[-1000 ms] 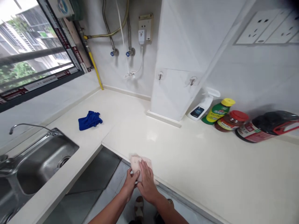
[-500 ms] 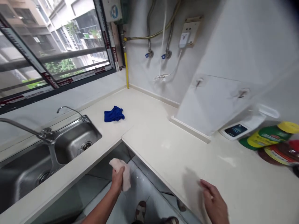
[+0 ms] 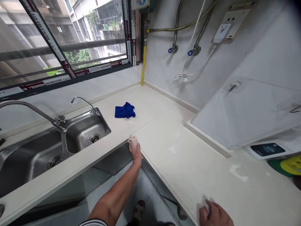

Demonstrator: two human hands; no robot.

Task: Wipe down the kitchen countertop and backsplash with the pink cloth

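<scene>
My left hand (image 3: 135,153) is closed around a crumpled pale pink cloth (image 3: 133,140). It presses the cloth against the inner corner of the cream countertop (image 3: 162,135), where the two counter runs meet. At the lower right, my right hand (image 3: 215,215) is at the countertop near its front edge, holding nothing, with the index finger stretched out and apart from the thumb. Beyond my left hand a bunched blue cloth (image 3: 125,110) lies on the counter.
To the left is a double steel sink (image 3: 63,141) with a large faucet (image 3: 35,110) and a thin one (image 3: 82,102). A white dispenser (image 3: 268,149) and a green-and-yellow bottle (image 3: 287,164) stand at the right. A boxed-in wall section (image 3: 258,110) juts over the back.
My left hand has moved the pink cloth from above the floor up to the counter's corner. My right hand has lowered to the countertop. The view has turned slightly left.
</scene>
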